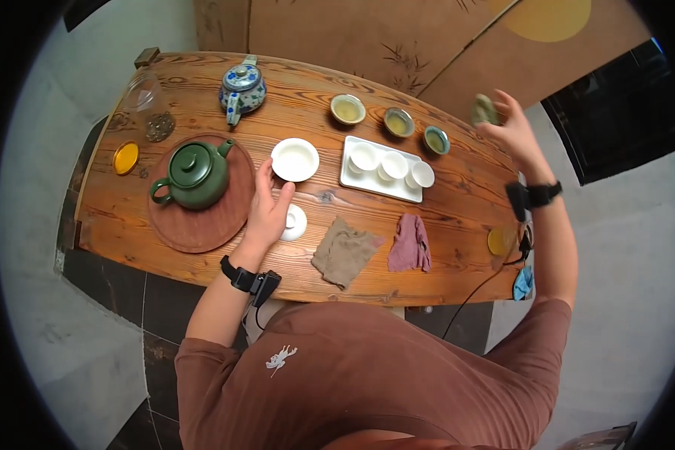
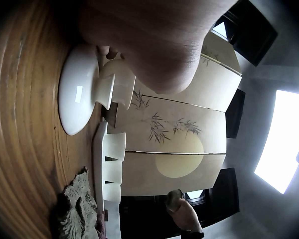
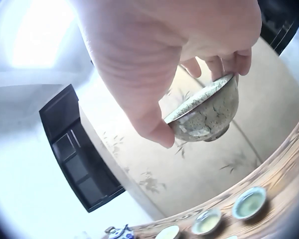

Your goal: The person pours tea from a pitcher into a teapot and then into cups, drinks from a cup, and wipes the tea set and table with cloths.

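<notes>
My right hand [image 1: 514, 135] holds a small speckled green cup [image 1: 484, 111] up beyond the table's right part. In the right wrist view, thumb and fingers pinch the rim of this cup [image 3: 207, 112], which is tilted. My left hand [image 1: 268, 214] is beside a white bowl [image 1: 295, 160], its fingers at the bowl's left edge; whether they grip it I cannot tell. A white lid [image 1: 293, 223] lies by the left hand's thumb side; it shows large in the left wrist view [image 2: 79, 89].
Three filled cups [image 1: 348, 109] stand along the far side, behind a white tray [image 1: 382, 187] with three white cups. A green teapot [image 1: 195, 176] sits on a round board [image 1: 180, 236]. Two cloths [image 1: 345, 251], a blue-and-white teapot [image 1: 242, 90] and an amber-filled vessel [image 1: 500, 241] are around.
</notes>
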A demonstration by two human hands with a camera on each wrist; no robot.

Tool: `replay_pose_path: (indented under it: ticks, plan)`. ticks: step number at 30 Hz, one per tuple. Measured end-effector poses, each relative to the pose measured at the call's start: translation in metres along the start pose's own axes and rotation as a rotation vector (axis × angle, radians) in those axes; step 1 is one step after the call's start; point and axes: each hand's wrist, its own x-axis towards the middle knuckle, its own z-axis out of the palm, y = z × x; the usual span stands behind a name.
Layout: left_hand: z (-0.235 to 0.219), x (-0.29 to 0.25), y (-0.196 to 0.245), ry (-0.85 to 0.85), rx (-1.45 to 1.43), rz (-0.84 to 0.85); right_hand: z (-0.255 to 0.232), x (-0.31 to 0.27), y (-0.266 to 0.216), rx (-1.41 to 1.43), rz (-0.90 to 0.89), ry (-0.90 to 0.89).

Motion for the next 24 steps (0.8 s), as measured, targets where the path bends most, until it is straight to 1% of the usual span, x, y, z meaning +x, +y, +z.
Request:
replay_pose_path:
  ticks: [2,4,5,6,7,9,11,14,16,18,24]
  plan:
    - [0.000,-0.001,-0.007,0.019,0.013,0.001,0.056,0.040,-0.017,0.065,-0.095,-0.133]
    - [-0.001,-0.001,-0.009,0.022,0.030,0.001,0.114,0.071,-0.039,-0.039,-0.209,-0.221]
    - [-0.001,-0.001,-0.009,0.026,0.025,0.010,0.144,0.080,-0.056,-0.033,-0.219,-0.270]
    - [-0.002,-0.001,-0.009,0.024,0.033,0.013,0.165,0.077,-0.084,-0.054,-0.207,-0.324]
    - [-0.002,-0.001,-0.009,0.023,0.040,0.015,0.190,0.086,-0.093,-0.078,-0.260,-0.355]
    - [-0.001,-0.001,-0.010,0.030,0.055,0.026,0.245,0.109,-0.089,-0.161,-0.338,-0.373]
    - [-0.003,-0.003,-0.010,0.019,0.118,0.030,0.274,0.111,-0.107,-0.249,-0.342,-0.423]
    - [-0.005,-0.003,-0.003,0.009,0.142,0.003,0.308,0.119,-0.109,-0.322,-0.331,-0.442]
    - [-0.005,-0.003,-0.003,0.004,0.139,-0.005,0.321,0.124,-0.106,-0.347,-0.318,-0.444]
    - [-0.005,-0.003,0.000,0.006,0.150,-0.011,0.329,0.127,-0.103,-0.358,-0.299,-0.441]
    - [-0.005,-0.003,0.003,0.008,0.175,-0.008,0.339,0.127,-0.095,-0.351,-0.333,-0.407]
